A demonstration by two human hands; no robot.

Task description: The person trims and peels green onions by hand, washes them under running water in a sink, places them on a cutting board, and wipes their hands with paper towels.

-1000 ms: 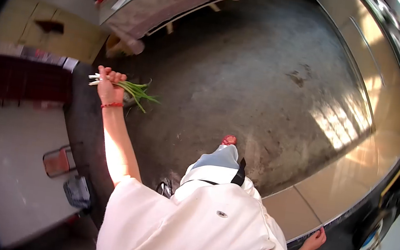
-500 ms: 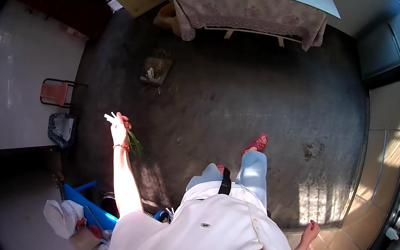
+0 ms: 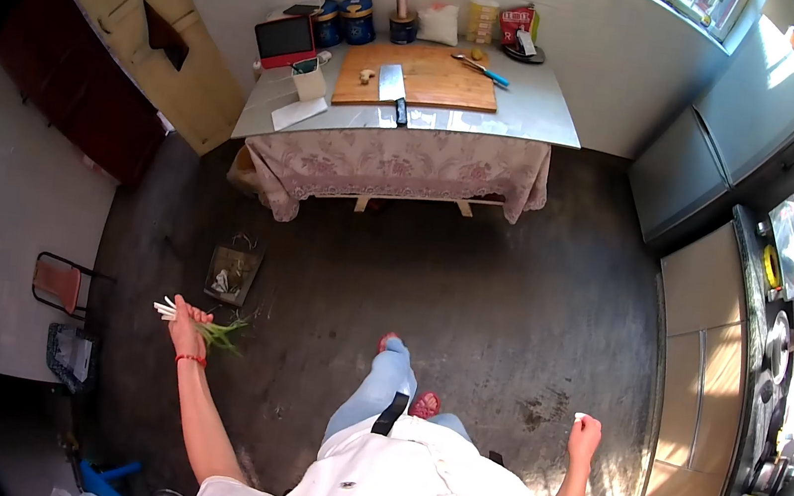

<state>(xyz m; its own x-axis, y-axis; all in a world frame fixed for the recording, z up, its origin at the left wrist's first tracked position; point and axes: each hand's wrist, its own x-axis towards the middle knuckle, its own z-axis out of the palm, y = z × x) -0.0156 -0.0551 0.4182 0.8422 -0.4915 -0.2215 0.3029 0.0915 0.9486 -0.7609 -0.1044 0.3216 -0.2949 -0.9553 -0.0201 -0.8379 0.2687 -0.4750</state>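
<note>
My left hand [image 3: 187, 329] is closed round a bunch of scallions [image 3: 225, 335], out to the left above the floor. Their white ends stick out past the fingers on one side, and the green leaves hang out on the other. Low on the right, my right hand [image 3: 584, 441] has its fingers pinched together. A small white piece [image 3: 580, 416] shows at its fingertips, too small to name. Ahead stands a table with a wooden cutting board [image 3: 441, 68]. A cleaver [image 3: 391, 82] lies on the board near its front edge.
The table's patterned cloth [image 3: 408, 164] hangs in front. A dustpan-like tray [image 3: 237, 270] with scraps sits on the dark floor. On the left is a pink folding chair [image 3: 57, 285]. Along the right run a refrigerator [image 3: 682, 175] and a stove counter [image 3: 753, 325].
My view has tilted up, so the whole tabletop now shows. One foot has stepped forward in place of the other. The scallions stay in my left hand; a white piece now shows in my right.
</note>
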